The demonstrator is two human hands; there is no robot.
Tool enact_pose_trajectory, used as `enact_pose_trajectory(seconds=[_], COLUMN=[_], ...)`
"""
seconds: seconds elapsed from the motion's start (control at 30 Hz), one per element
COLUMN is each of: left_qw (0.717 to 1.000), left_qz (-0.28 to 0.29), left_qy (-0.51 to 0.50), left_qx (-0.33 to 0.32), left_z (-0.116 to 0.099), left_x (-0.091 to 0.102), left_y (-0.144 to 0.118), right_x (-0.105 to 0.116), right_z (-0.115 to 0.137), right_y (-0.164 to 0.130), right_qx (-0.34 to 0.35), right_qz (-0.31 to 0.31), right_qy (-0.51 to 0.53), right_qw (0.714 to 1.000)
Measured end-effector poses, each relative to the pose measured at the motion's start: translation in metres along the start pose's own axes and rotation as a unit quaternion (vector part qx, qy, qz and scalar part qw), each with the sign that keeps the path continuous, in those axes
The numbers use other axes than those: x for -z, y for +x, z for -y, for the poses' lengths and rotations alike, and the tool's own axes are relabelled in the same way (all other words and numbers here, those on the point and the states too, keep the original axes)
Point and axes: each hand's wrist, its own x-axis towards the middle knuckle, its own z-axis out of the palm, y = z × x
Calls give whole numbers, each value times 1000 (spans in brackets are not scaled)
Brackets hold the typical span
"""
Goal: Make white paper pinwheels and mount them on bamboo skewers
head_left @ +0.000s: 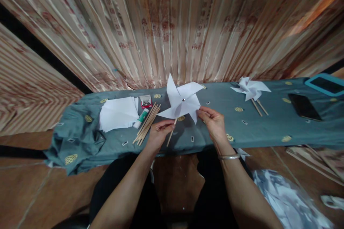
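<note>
A white paper pinwheel [180,101] with a silver pin at its centre is held up above the cloth-covered table. Its thin wooden stick [170,137] is pinched between the thumb and fingers of my left hand [160,132]. My right hand [214,122] has its thumb and fingers closed on the lower right blade of the pinwheel. To the left of my left hand lies a bundle of wooden sticks [146,125]. Beside the bundle are a green and white glue stick [141,118] and a small red box of metal pins [146,102].
A stack of white paper [118,113] lies on the left of the green tablecloth [215,136]. Pinwheels on sticks [251,88] rest at the right, near a dark phone [304,106] and a blue-framed tablet [326,84]. A plastic bag [287,200] sits on the floor, lower right.
</note>
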Motion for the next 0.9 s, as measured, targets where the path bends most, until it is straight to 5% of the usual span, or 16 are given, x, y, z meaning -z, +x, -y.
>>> enact_pose_trajectory(seconds=[0.53, 0.9], left_qw=[1000, 999], left_qz=[0, 32], left_qy=[-18, -22], left_qx=[-10, 2], left_z=[3, 2], left_x=[-4, -9], left_y=[1, -2], right_x=[-23, -26], right_z=[0, -2], right_y=[-24, -34], right_qx=[-71, 48], right_qz=[119, 170], right_qy=[19, -141], right_qw=[990, 974])
